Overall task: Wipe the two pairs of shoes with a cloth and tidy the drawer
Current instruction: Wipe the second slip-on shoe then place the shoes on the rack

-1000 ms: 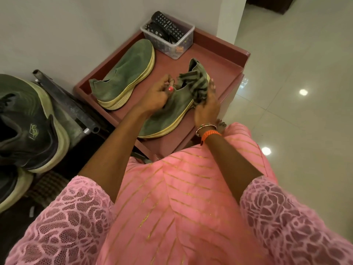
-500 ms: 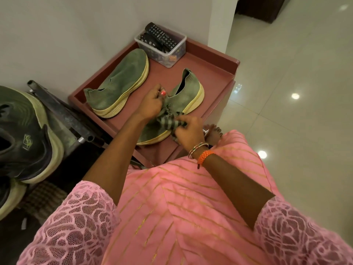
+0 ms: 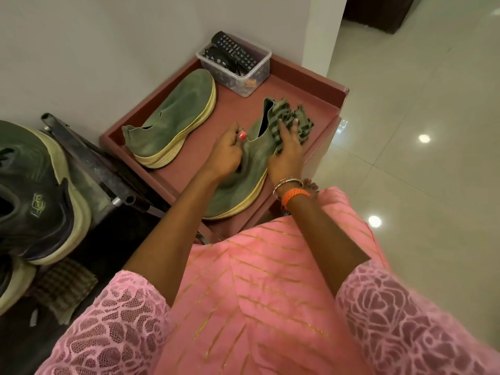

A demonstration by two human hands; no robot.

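Two green slip-on shoes with yellow soles lie in the red-brown drawer (image 3: 305, 85). The far shoe (image 3: 178, 115) lies untouched by the wall. My left hand (image 3: 227, 155) grips the upper of the near shoe (image 3: 238, 190) beside its opening. My right hand (image 3: 286, 155) holds a striped green cloth (image 3: 293, 119) and presses it on the heel end of that shoe. A dark pair of sneakers (image 3: 35, 196) with pale soles lies at the left.
A clear plastic box (image 3: 251, 77) with remote controls stands in the drawer's far corner. A dark metal bar (image 3: 89, 161) runs beside the drawer's left wall. A checked rag (image 3: 62, 288) lies under the sneakers. Glossy tiled floor (image 3: 419, 171) spreads to the right.
My right hand has swept the cloth from the shoe's near middle up to its heel end. My left hand keeps hold of the shoe.
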